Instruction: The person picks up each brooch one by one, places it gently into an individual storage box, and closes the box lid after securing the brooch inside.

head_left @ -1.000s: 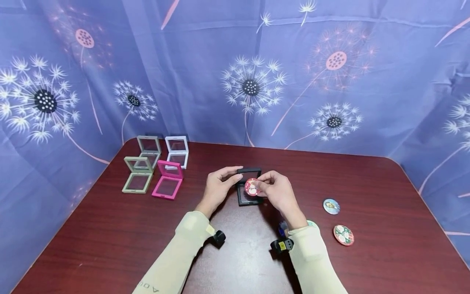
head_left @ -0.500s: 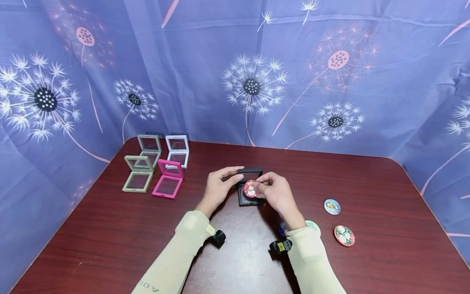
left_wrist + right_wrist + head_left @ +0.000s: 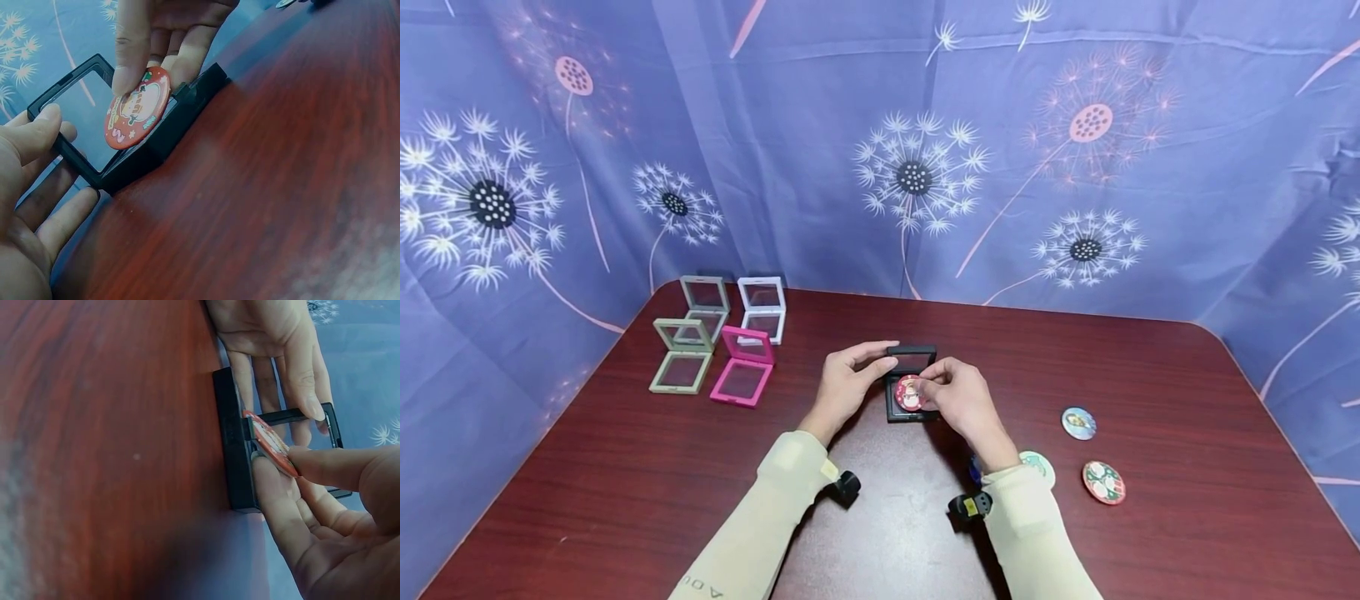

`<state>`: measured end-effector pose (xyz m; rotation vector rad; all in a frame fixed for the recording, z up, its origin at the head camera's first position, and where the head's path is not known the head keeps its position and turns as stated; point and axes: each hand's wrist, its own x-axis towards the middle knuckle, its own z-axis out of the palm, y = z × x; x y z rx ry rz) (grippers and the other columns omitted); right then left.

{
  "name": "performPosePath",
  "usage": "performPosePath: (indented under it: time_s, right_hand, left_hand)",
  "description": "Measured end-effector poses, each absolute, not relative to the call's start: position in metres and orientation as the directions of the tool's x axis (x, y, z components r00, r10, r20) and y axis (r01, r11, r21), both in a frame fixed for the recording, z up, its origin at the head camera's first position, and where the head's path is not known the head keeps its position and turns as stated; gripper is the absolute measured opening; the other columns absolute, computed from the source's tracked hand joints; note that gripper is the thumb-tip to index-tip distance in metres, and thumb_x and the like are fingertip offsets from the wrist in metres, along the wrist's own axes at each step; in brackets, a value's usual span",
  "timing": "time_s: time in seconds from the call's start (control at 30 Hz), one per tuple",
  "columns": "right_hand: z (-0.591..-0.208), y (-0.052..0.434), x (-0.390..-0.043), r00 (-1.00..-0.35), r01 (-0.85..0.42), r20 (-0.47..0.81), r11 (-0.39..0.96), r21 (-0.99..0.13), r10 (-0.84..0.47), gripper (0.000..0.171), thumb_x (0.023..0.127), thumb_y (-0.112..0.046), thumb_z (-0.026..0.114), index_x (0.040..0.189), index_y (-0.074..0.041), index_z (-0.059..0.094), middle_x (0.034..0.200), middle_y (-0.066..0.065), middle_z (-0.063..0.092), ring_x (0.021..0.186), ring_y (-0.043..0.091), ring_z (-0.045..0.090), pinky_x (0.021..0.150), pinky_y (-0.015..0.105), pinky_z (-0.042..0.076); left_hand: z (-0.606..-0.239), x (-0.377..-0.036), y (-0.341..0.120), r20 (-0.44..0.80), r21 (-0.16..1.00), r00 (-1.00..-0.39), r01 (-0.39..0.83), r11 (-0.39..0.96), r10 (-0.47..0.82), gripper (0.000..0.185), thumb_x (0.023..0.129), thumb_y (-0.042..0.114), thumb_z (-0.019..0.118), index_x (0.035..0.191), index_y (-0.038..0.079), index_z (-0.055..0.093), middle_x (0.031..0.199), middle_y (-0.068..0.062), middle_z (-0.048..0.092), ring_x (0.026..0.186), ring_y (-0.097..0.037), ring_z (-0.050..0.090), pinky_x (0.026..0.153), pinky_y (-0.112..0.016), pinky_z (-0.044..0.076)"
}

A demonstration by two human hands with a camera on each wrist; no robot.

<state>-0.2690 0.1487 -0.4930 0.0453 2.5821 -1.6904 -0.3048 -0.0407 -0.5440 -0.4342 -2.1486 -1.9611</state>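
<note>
A black hinged display frame (image 3: pixel 912 417) with clear windows stands unfolded on the table, its lid raised at the back. My left hand (image 3: pixel 846 383) grips the lid's left edge, thumb on the front and fingers behind, as the left wrist view shows. Between thumb and fingers my right hand (image 3: pixel 964 400) pinches a red round badge (image 3: pixel 139 112) with a white figure printed on it. The badge tilts over the lower half of the frame; in the right wrist view its far edge (image 3: pixel 249 415) overlaps the frame's front rim.
Four-sided open frames in grey (image 3: pixel 703 282), white (image 3: pixel 762 282), green (image 3: pixel 679 389) and pink (image 3: pixel 736 401) stand at the back left. To the right lie a blue badge (image 3: pixel 1078 423), a red-green badge (image 3: pixel 1103 482) and a pale green badge (image 3: pixel 1039 467), partly behind the right sleeve.
The right hand has brought the red badge slightly down and left, lower over the black frame. My left hand keeps its hold on the lid.
</note>
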Motion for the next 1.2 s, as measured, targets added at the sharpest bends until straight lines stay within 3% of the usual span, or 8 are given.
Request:
performPosePath:
  time_s: [0.37, 0.83, 1.2]
  right_hand:
    - [-0.4974, 0.146, -0.2687, -0.999, 0.04, -0.027, 0.473, -0.88, 0.034, 0.009, 0.094, -0.003, 0.078, 0.097, 0.002, 0.071, 0.083, 0.008, 0.073, 0.068, 0.021, 0.075, 0.066, 0.032, 0.064]
    - [-0.4972, 0.1426, -0.2678, -0.996, -0.004, 0.06, 0.619, -0.785, 0.07, 0.009, 0.091, -0.008, 0.082, 0.092, -0.005, 0.073, 0.074, 0.001, 0.071, 0.063, 0.013, 0.068, 0.058, 0.025, 0.052]
    - [-0.4987, 0.1435, -0.2673, -0.99, -0.035, 0.12, 0.684, -0.728, 0.077, 0.006, 0.091, -0.009, 0.081, 0.089, -0.007, 0.076, 0.079, 0.0, 0.073, 0.074, 0.02, 0.068, 0.066, 0.032, 0.055]
  left_hand:
    - [-0.5416, -0.3021, -0.0404, 0.342, 0.936, -0.935, 0.348, 0.055, 0.096, 0.028, 0.096, 0.01, 0.081, 0.124, 0.007, 0.08, 0.114, -0.009, 0.079, 0.109, -0.021, 0.072, 0.087, -0.021, 0.057]
    - [-0.5417, -0.3026, -0.0416, 0.332, 0.94, -0.938, 0.337, 0.045, 0.097, 0.027, 0.096, 0.011, 0.081, 0.122, 0.007, 0.08, 0.112, -0.01, 0.079, 0.106, -0.017, 0.072, 0.086, -0.021, 0.057]
    - [-0.5408, -0.3022, -0.0417, 0.316, 0.945, -0.943, 0.322, 0.048, 0.107, 0.028, 0.096, 0.012, 0.082, 0.123, 0.008, 0.08, 0.112, -0.006, 0.079, 0.105, -0.013, 0.072, 0.087, -0.023, 0.058]
